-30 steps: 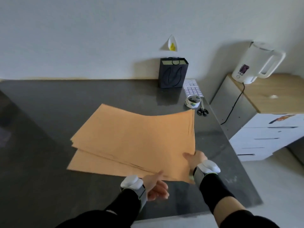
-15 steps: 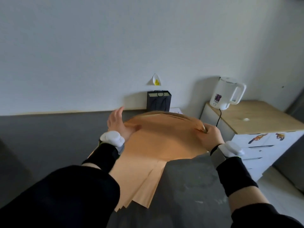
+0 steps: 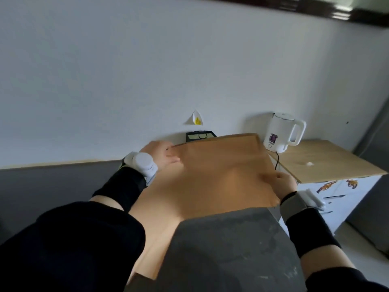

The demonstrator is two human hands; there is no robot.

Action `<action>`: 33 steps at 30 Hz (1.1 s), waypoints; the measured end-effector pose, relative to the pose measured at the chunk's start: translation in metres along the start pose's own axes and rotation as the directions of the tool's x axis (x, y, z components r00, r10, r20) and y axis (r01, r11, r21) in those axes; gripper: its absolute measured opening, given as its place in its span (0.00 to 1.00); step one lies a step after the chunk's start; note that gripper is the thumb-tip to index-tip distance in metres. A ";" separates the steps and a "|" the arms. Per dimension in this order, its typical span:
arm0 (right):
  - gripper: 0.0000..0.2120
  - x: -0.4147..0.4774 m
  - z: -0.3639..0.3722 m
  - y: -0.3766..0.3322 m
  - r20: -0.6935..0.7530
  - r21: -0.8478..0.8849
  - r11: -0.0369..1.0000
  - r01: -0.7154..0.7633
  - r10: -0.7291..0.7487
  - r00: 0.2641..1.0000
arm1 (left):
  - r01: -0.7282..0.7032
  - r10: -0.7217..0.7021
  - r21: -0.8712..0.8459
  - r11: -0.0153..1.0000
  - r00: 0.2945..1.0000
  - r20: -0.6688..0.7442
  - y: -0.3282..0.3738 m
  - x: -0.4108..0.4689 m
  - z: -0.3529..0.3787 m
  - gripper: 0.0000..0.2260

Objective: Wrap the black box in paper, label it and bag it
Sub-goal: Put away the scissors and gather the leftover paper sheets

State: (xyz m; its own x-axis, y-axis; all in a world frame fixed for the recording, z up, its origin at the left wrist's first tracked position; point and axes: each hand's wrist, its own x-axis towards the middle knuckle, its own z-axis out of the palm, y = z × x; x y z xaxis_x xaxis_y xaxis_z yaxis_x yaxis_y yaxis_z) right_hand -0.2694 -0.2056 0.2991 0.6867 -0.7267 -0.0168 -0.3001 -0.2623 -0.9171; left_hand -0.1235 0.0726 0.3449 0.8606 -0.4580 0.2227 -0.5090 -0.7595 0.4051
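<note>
Desk: dark grey and matt. You stand at its near edge, and its far edge meets the white wall.
Paper: an orange-brown sheet that you hold up off the desk toward the right side. Its far edge is raised toward the wall and hides part of the bag.
Loose sheets: more of the same paper, lying flat on the desk under the raised sheet and reaching toward the near edge.
Cabinet: wooden top and white drawers, just past the desk's right edge.
Kettle: white, upright on the cabinet by the wall.
Bag: black, standing at the desk's far edge against the wall. Only its open top shows.
Left grip: clenched on the paper's far left corner, though blurred.
Right grip: grasping the paper's right edge, thumb on top.
</note>
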 end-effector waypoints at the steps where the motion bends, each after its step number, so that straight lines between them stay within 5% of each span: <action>1: 0.15 -0.002 0.003 -0.003 -0.059 -0.007 1.000 -0.020 0.020 0.998 | -0.034 0.036 0.091 0.995 0.999 -0.022 0.009 0.004 -0.010 0.12; 3: 0.32 -0.007 0.008 -0.011 -0.203 -0.049 0.997 0.051 -0.060 0.977 | -0.114 0.122 0.272 0.955 0.992 -0.012 0.029 0.009 -0.022 0.09; 5: 0.42 -0.017 0.015 -0.027 -0.290 -0.180 0.945 0.273 -0.316 0.903 | -0.171 0.178 0.398 0.901 0.984 0.019 0.046 0.013 -0.025 0.06; 7: 0.47 -0.027 0.026 -0.040 -0.211 -0.376 0.825 0.421 -0.519 0.829 | -0.214 0.207 0.505 0.836 0.976 0.071 0.061 0.013 -0.019 0.08; 9: 0.44 -0.042 0.040 -0.049 0.026 -0.606 0.621 0.497 -0.609 0.793 | -0.267 0.228 0.597 0.756 0.963 0.142 0.074 0.012 -0.003 0.11; 11: 0.33 -0.051 0.058 -0.050 0.296 -0.719 0.413 0.559 -0.546 0.784 | -0.320 0.250 0.634 0.704 0.947 0.201 0.081 0.007 0.013 0.12; 14: 0.13 -0.054 0.080 -0.044 0.451 -0.733 0.345 0.587 -0.399 0.798 | -0.395 0.268 0.596 0.699 0.918 0.293 0.078 -0.004 0.033 0.12; 21: 0.14 -0.047 0.090 -0.026 0.487 -0.770 0.374 0.517 -0.181 0.855 | -0.270 0.105 0.476 0.837 0.933 0.344 0.026 -0.020 0.062 0.10; 28: 0.12 -0.030 0.080 -0.018 0.466 -0.780 0.410 0.473 -0.122 0.876 | 0.026 -0.145 0.392 0.919 0.950 0.278 -0.067 -0.032 0.057 0.06; 33: 0.16 -0.008 0.086 -0.015 0.471 -0.840 0.298 0.452 -0.011 0.882 | 0.134 -0.240 0.336 0.932 0.924 0.298 -0.093 -0.042 0.036 0.12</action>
State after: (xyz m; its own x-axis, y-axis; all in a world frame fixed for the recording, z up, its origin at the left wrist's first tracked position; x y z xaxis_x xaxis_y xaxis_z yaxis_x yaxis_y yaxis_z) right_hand -0.2140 -0.1411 0.2793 0.9209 -0.3393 -0.1919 -0.3354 -0.9406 0.0535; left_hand -0.1133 0.1460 0.2661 0.9124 -0.3783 -0.1561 -0.3646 -0.9247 0.1095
